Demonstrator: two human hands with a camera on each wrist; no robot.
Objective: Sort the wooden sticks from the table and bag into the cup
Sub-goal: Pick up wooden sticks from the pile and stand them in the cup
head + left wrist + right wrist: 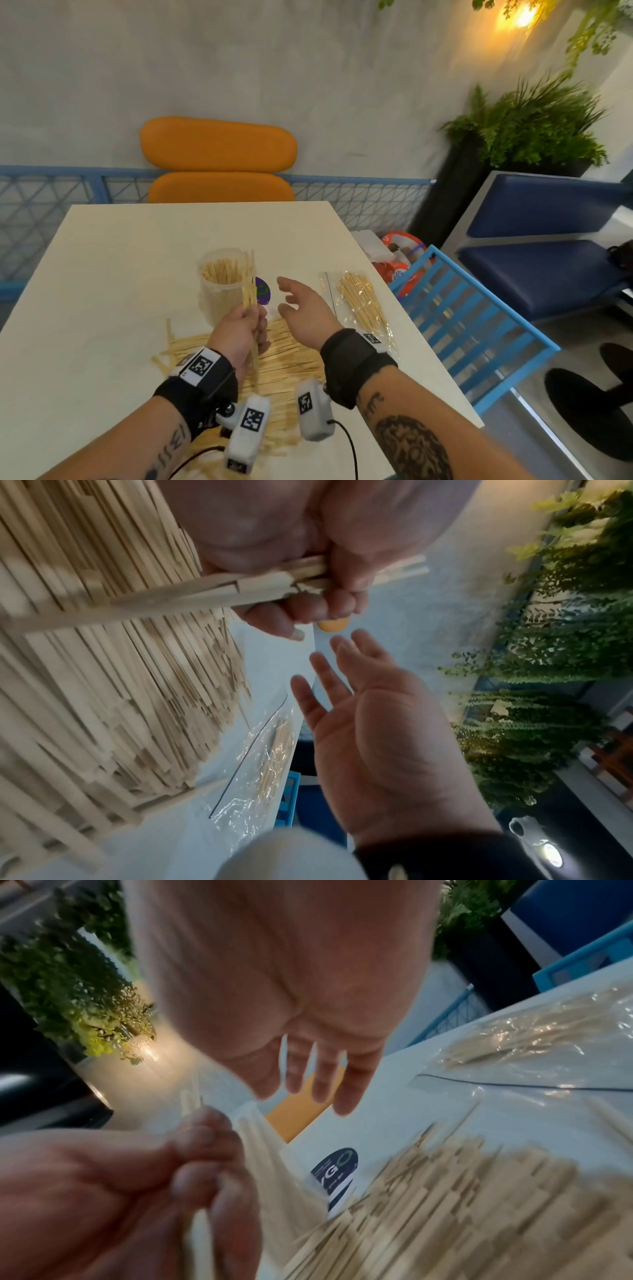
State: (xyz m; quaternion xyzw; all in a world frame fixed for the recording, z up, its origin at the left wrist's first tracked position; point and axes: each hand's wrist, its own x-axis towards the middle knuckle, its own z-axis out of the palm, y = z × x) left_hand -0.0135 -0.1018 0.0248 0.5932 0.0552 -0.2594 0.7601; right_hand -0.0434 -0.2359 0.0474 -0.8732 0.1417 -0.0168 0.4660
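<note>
Stick bundle [249,291] — upright, near-vertical

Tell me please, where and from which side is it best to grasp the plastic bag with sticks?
Probably grip the plastic bag at its far, stick-free edge, coming with the free right hand from above. It lies flat, sticks lengthwise inside, so lifting that end should keep them together.

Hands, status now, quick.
Left hand: gripping a bundle of wooden sticks.
Right hand: open, fingers spread, holding nothing.
</note>
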